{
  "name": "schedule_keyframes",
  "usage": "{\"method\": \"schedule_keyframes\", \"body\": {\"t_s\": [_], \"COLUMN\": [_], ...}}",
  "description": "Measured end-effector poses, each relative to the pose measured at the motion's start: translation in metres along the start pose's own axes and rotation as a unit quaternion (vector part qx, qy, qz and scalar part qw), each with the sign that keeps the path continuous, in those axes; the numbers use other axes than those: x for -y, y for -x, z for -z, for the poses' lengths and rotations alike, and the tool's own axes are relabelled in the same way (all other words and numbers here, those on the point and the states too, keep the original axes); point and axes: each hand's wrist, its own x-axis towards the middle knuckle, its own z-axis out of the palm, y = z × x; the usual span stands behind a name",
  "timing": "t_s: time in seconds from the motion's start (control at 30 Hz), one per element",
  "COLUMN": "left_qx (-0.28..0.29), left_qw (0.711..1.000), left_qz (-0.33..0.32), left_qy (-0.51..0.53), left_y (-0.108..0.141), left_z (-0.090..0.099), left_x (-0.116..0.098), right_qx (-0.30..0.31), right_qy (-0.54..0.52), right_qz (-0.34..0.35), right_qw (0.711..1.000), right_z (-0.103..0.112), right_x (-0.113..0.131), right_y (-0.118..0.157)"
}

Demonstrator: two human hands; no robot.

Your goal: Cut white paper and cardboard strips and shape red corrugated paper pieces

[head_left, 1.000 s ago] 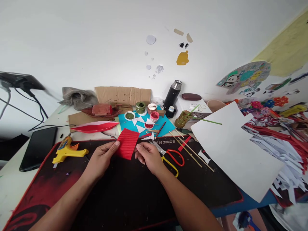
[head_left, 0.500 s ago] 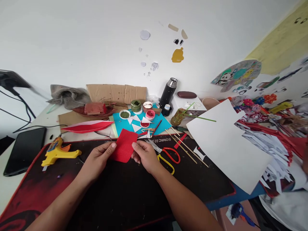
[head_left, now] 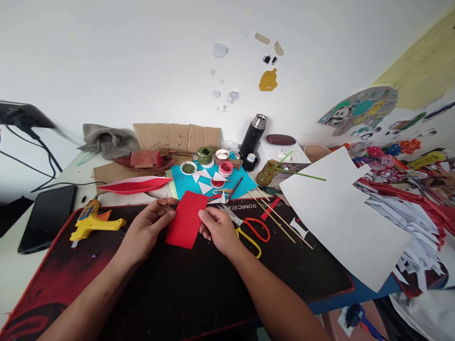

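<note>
Red, ribbed, rectangular sheet above the black mat: right hand pinching its right edge; left hand curled at the opposite edge, whether pinching cannot be told. Light, even fingertip pressure should spare the ribs.
</note>
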Motion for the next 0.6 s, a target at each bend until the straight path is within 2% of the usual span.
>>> {"method": "schedule_keyframes", "body": {"t_s": [0.43, 0.6], "left_qx": [0.012, 0.01], "left_qw": [0.999, 0.999], "left_qz": [-0.029, 0.006], "left_qy": [-0.042, 0.046], "left_y": [0.0003, 0.0008], "left_z": [0.0025, -0.0041], "left_x": [-0.0027, -0.0007], "right_qx": [-0.008, -0.004], "right_qy": [-0.001, 0.004], "right_qz": [-0.012, -0.012], "right_qw": [1.0, 1.0], "right_z": [0.0006, 0.0006], "right_x": [0.0014, 0.0], "right_y": [-0.0003, -0.0001]}}
